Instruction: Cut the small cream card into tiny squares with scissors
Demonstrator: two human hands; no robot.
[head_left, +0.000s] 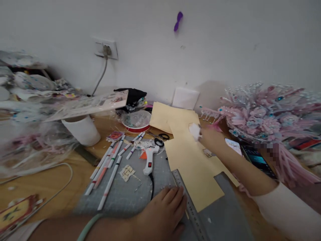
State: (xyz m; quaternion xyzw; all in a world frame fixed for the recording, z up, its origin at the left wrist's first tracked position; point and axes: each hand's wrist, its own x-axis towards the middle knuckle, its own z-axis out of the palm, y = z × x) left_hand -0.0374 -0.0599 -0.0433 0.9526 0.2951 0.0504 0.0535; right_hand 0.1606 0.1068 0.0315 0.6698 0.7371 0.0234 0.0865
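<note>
My left hand rests palm down near the front of the grey cutting mat, its fingers bent beside a metal ruler. What lies under those fingers is hidden. My right hand reaches over the yellow card sheets, with its fingers at a small white piece; the fingers are blurred. A white glue gun lies on the mat next to black-handled scissors. Several white markers lie to the left, near a small cut-out paper piece.
A pink beaded headdress and two phones are at the right. At the left stand a white cup under a flat board and clear plastic bags. A cable curves across the table.
</note>
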